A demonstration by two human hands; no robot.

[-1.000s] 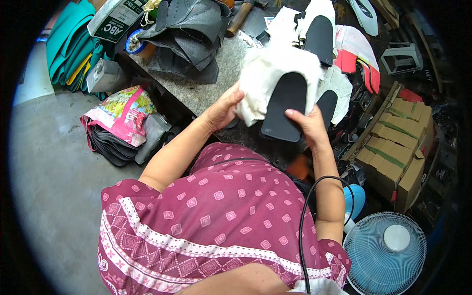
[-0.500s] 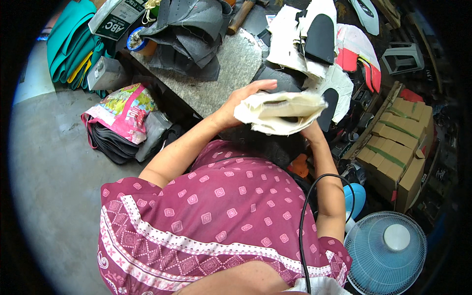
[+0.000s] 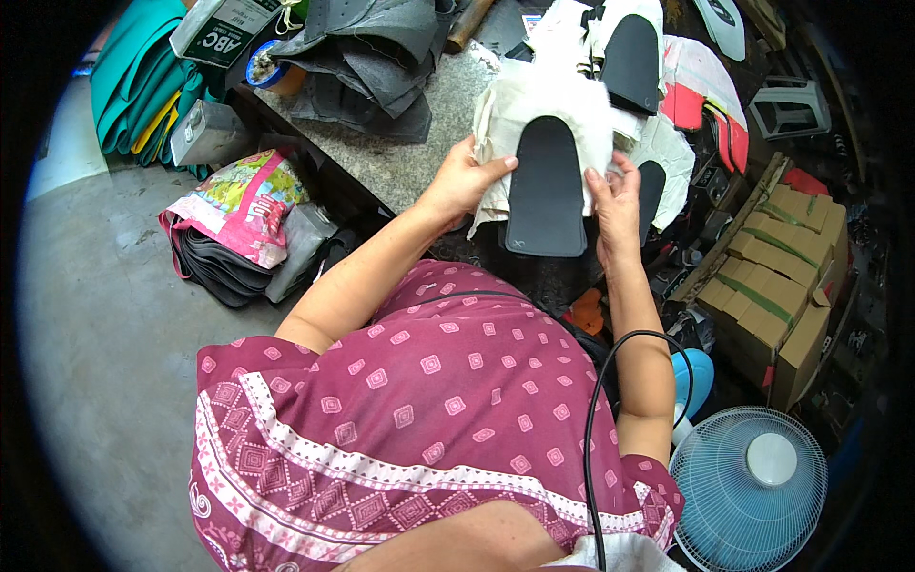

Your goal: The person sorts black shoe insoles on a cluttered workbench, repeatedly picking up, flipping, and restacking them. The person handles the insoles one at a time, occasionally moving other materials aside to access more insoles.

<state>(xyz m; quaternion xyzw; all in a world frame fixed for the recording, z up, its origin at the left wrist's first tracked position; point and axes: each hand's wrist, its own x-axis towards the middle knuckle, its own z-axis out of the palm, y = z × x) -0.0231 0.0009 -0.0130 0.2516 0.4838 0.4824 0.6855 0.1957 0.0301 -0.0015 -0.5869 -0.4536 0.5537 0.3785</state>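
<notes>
A white fabric piece (image 3: 558,95) with frayed edges is held up over the near edge of the worktable. On its face lies a smooth black panel (image 3: 546,191), rounded at the top and straight at the bottom. My left hand (image 3: 462,183) pinches the fabric's left side, thumb on top beside the panel. At the right side, my right hand (image 3: 618,195) grips the edge with its thumb near the panel and its fingers curled. Just beyond, similar white pieces with a black panel (image 3: 632,62) lie in a pile. Another black panel (image 3: 652,191) shows partly behind my right hand.
Dark grey sheets (image 3: 367,71) are heaped on the stone slab (image 3: 381,176), beside a small tub (image 3: 272,69) and a wooden handle (image 3: 469,24). A colourful bag (image 3: 238,210) sits at left. Cardboard boxes (image 3: 777,276) and a fan (image 3: 748,491) stand at right.
The white fabric piece has turned from edge-on to face-up, bringing its black panel into view. My right hand, mostly hidden behind it before, now shows at its right edge.
</notes>
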